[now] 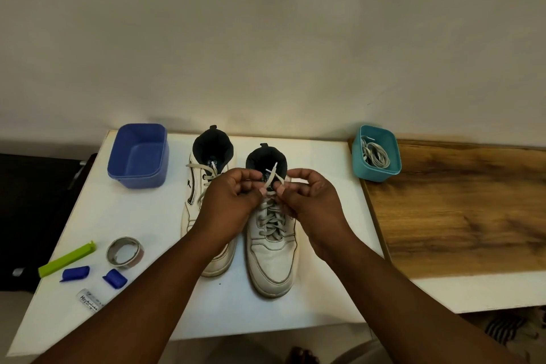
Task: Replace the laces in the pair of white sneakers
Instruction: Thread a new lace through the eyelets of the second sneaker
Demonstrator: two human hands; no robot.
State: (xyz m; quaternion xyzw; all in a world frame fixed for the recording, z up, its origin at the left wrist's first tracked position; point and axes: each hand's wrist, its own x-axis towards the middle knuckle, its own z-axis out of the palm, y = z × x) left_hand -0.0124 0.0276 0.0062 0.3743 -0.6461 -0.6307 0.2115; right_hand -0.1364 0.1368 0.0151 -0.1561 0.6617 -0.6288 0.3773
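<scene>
Both hands work at the top of the right sneaker (273, 245) on the white counter (124, 216): left hand (229, 201) and right hand (310, 201) each pinch a lace (270, 176) end in curled fingers. Best to loosen the crossings evenly, drawing each end straight out of its eyelet. Palms hide the top eyelets; the left sneaker (206, 168) is partly covered; whether the teal tub (381, 174) holds the new laces is unclear

Warm dim indoor light, soft shadows, wide-angle bending at edges, slight overall softness.
</scene>
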